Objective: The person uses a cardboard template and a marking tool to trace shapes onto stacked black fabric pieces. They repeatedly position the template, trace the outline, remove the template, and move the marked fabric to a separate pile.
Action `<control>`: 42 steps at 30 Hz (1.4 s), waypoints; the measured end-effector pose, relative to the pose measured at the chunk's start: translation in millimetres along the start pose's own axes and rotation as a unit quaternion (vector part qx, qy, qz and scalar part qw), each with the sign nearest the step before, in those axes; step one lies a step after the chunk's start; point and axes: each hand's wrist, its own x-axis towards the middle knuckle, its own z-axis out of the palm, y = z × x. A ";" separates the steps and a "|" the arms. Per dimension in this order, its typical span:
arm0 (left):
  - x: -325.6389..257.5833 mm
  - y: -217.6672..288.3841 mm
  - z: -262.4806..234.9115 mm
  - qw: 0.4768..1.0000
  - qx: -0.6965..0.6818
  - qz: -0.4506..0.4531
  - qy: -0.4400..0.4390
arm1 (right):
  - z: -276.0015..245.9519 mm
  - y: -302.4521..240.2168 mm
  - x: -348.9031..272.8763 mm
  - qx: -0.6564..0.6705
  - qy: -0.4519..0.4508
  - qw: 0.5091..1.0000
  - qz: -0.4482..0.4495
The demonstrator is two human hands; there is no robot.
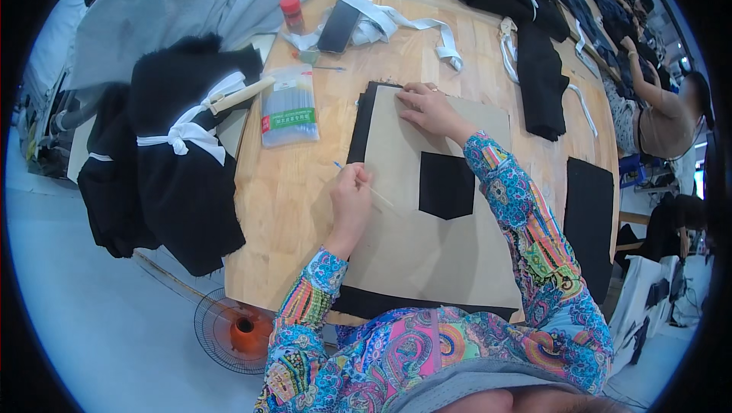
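Note:
A large beige card pattern (389,253) lies over black cloth (358,138), whose edges show along the left side and the near edge. Within the card is a black five-sided pocket shape (447,186); whether it is a cut-out or a piece lying on top I cannot tell. My left hand (352,196) is closed around a thin pen refill (383,199) with a blue end, at the card's left edge. Fingers spread, my right hand (432,110) rests flat on the card near its far edge.
A clear packet of thin sticks (290,108), a red-capped bottle (291,12) and white tape (419,24) lie beyond. Tied black cloth bundles (187,176) hang at the left. Black cloth pieces (589,218) lie right. An orange fan (245,331) stands below; a person (671,112) works at far right.

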 end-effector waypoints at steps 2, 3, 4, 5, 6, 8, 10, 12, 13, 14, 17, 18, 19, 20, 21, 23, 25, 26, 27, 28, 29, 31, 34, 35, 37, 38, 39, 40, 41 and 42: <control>0.4 -1.0 1.2 1.000 -0.003 0.013 0.005 | -0.5 -0.2 -0.3 0.000 0.000 1.000 -0.001; 0.4 -1.3 1.6 1.000 -0.006 0.008 0.004 | -0.8 -0.3 -0.6 0.000 0.000 1.000 -0.002; 0.5 -1.3 1.8 1.000 -0.010 0.003 0.003 | -1.1 -0.8 -0.6 -0.002 0.003 1.000 -0.004; 0.6 -1.3 2.1 1.000 -0.008 0.004 0.003 | -1.4 -1.4 -0.6 -0.003 0.005 1.000 -0.006; 0.6 -1.2 2.4 1.000 -0.006 0.005 0.004 | -1.6 -2.0 -0.4 -0.005 0.008 1.000 -0.007; 0.6 -0.3 2.3 1.000 -0.006 0.001 0.003 | -0.9 0.4 0.5 -0.004 -0.006 1.000 0.000; 0.1 1.5 1.3 1.000 -0.011 -0.011 0.000 | -1.8 -2.9 0.5 -0.021 -0.021 1.000 -0.001; 1.5 4.1 0.0 1.000 -0.011 -0.016 -0.002 | -5.8 -11.3 -0.6 -0.057 -0.037 0.998 -0.010; 0.7 9.3 -2.6 1.000 -0.010 -0.019 -0.006 | -4.4 -10.7 -1.5 -0.061 -0.044 0.997 -0.004; -2.8 14.7 -6.9 0.999 0.000 -0.026 -0.020 | -3.7 -9.1 -0.9 -0.065 -0.053 0.996 0.000; -24.0 31.6 -25.2 0.996 0.038 -0.042 -0.063 | -5.6 -9.4 0.6 -0.079 -0.074 0.994 0.016; -41.9 31.3 -35.0 0.994 0.056 -0.042 -0.078 | -4.8 -9.4 0.8 -0.083 -0.081 0.993 0.021; -59.0 33.3 -45.0 0.992 0.075 -0.041 -0.096 | -4.7 -6.8 0.0 -0.086 -0.086 0.992 0.024; -76.6 36.2 -54.9 0.990 0.087 -0.048 -0.099 | -3.2 -5.7 0.7 -0.083 -0.087 0.992 0.024; -94.3 40.4 -64.8 0.988 0.100 -0.056 -0.103 | -2.3 -4.1 1.3 -0.080 -0.089 0.992 0.023; -120.2 44.0 -78.7 0.983 0.112 -0.094 -0.108 | -4.7 -7.0 3.9 -0.076 -0.105 0.991 0.025; -135.6 45.4 -88.5 0.975 0.114 -0.150 -0.115 | -5.2 -9.5 5.2 -0.075 -0.110 0.991 0.028; -139.2 44.3 -90.9 0.975 0.125 -0.146 -0.109 | -6.5 -11.0 5.1 -0.076 -0.111 0.991 0.029; -142.1 41.6 -92.6 0.975 0.136 -0.142 -0.105 | -8.3 -12.1 4.0 -0.083 -0.118 0.989 0.036; -144.1 39.4 -94.2 0.974 0.148 -0.137 -0.098 | -8.7 -12.1 4.5 -0.077 -0.120 0.989 0.035; -145.3 38.3 -95.3 0.974 0.143 -0.144 -0.097 | -9.5 -11.4 4.6 -0.072 -0.122 0.989 0.035; -146.1 36.7 -95.8 0.974 0.132 -0.157 -0.094 | -10.4 -12.9 5.9 -0.064 -0.129 0.989 0.042; -146.6 32.7 -96.0 0.978 0.098 -0.173 -0.067 | -10.4 -14.4 7.8 -0.059 -0.134 0.988 0.053; -145.8 33.6 -96.7 0.977 0.095 -0.178 -0.067 | -9.3 -12.7 7.5 -0.059 -0.130 0.988 0.051; -144.3 35.9 -98.8 0.976 0.089 -0.188 -0.068 | -8.2 -11.4 7.2 -0.059 -0.127 0.989 0.048; -144.3 34.8 -99.1 0.975 0.085 -0.193 -0.067 | -8.2 -11.9 7.3 -0.060 -0.127 0.989 0.049; -144.2 33.6 -99.3 0.975 0.081 -0.198 -0.066 | -8.2 -12.2 7.4 -0.060 -0.128 0.989 0.050; -144.4 33.4 -99.8 0.974 0.078 -0.204 -0.065 | -7.5 -12.2 7.4 -0.061 -0.127 0.989 0.049; -144.0 33.7 -100.2 0.974 0.079 -0.202 -0.062 | -7.0 -12.1 7.3 -0.062 -0.127 0.989 0.049; -143.2 34.0 -100.6 0.975 0.080 -0.200 -0.060 | -6.5 -11.7 7.4 -0.062 -0.126 0.989 0.048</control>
